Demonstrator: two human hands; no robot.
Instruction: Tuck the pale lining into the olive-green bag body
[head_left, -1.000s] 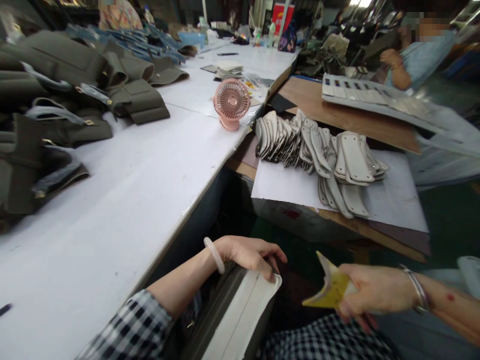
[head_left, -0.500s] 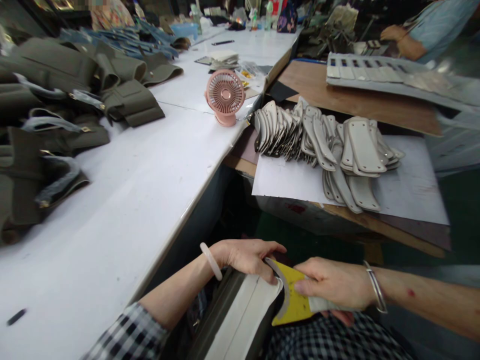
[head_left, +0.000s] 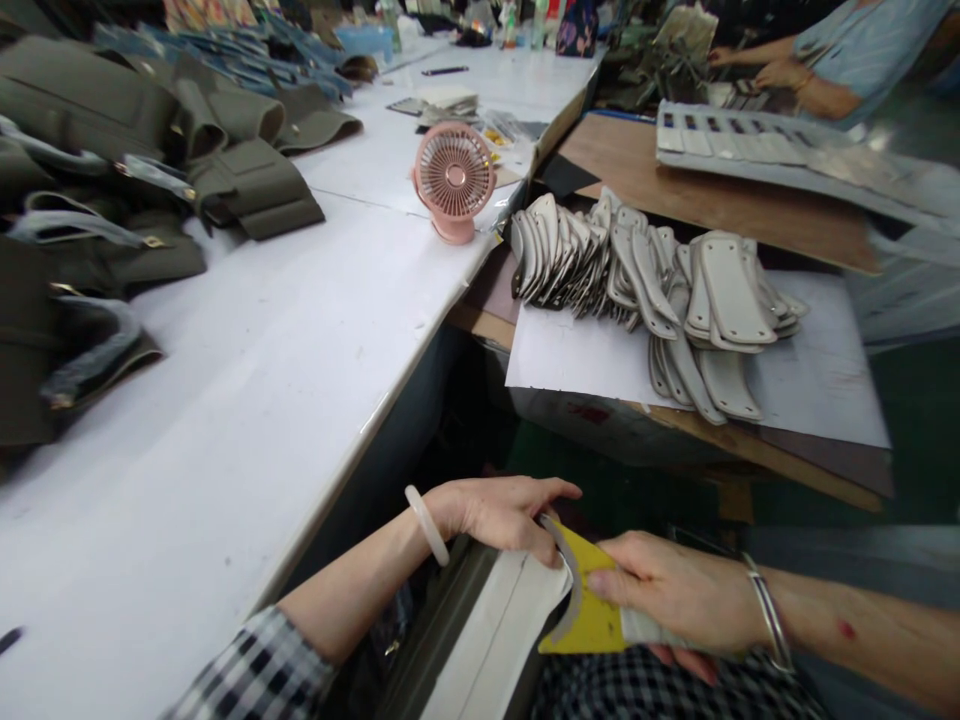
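Note:
My left hand [head_left: 501,512] rests on the top edge of an olive bag body with a white lining [head_left: 480,640] that stands in my lap, its fingers gripping that edge. My right hand [head_left: 671,595] holds a flat shaped piece, yellow on one face with a grey edge [head_left: 581,610], pressed against the bag's edge right beside my left fingers. A pale bangle sits on my left wrist and a metal bangle on my right.
A white worktable [head_left: 247,360] runs along my left with piled olive bag parts [head_left: 112,190] and a pink desk fan [head_left: 454,180]. A heap of grey shaped pieces [head_left: 652,285] lies on white paper on a low board at right. Another person's arms [head_left: 787,70] work at far right.
My right hand brought the yellow piece leftward from mid-air to the bag's edge, meeting my left hand. My view tilted slightly downward.

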